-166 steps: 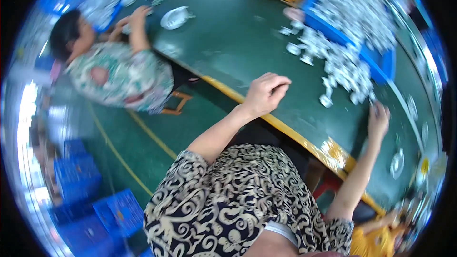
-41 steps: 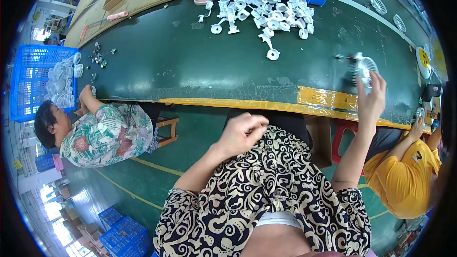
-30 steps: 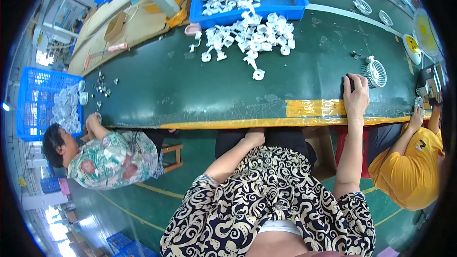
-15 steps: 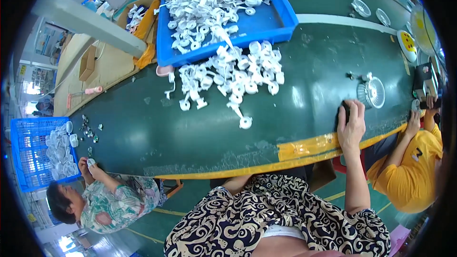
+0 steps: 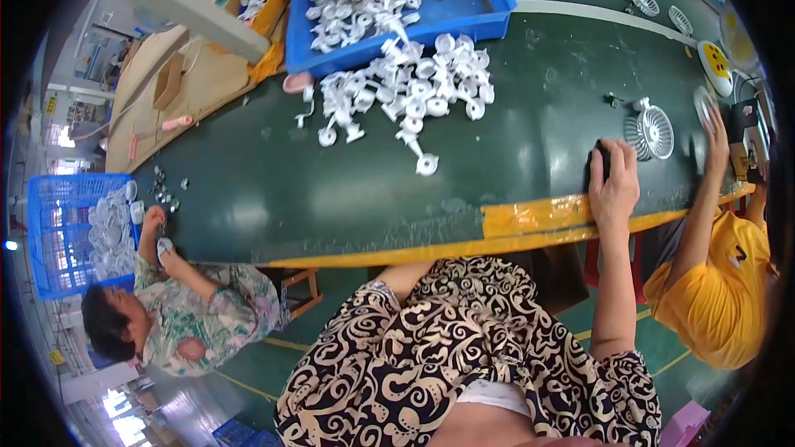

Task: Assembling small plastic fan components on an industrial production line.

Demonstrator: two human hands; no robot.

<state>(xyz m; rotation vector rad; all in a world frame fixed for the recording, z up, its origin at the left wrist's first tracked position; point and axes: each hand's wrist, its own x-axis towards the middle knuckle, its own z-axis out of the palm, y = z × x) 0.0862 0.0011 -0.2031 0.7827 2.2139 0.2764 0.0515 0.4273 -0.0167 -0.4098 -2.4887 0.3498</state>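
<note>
My right hand rests on the green table top near its yellow-taped front edge. Its fingers curl around a small black object, mostly hidden by the hand, so its kind is unclear. Just beyond that hand lies a white round fan grille with a short stem. Small dark parts sit behind the grille. Of my left arm only a bit of forearm shows below the table edge; the left hand is out of sight. Loose white plastic parts are heaped mid-table, one lying nearest to me.
A blue tray full of white parts stands at the back. Two grilles lie far right. A person in yellow sits at right; another in a patterned shirt works at left beside a blue basket.
The table and its contents sit higher in the picture. The person at right has reached forward with a pale round part. The left person's hands have moved apart. My right hand keeps its hold.
</note>
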